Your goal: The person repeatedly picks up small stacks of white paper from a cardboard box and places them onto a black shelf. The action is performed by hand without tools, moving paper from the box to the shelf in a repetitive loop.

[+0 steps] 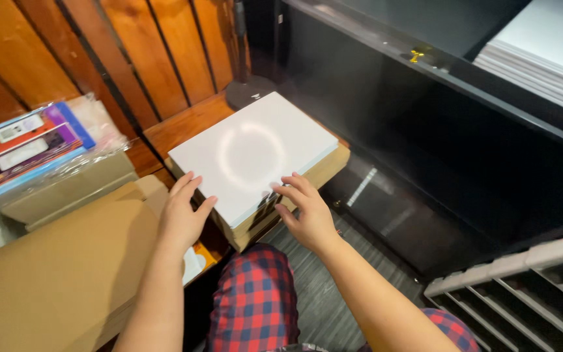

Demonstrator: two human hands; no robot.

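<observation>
Both hands are squaring a white sheet stack (252, 156) on a cardboard box (330, 166). Left hand (182, 218) and right hand (307, 212), fingers apart, are pressing its near edge; clamping the edges likely comes next.

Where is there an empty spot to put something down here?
The flat brown cardboard beside the left hand is bare. The dark shelf under the white sheet stack looks open too. The white stack is crowded: both hands, right hand too, rest on its near edge.
</observation>
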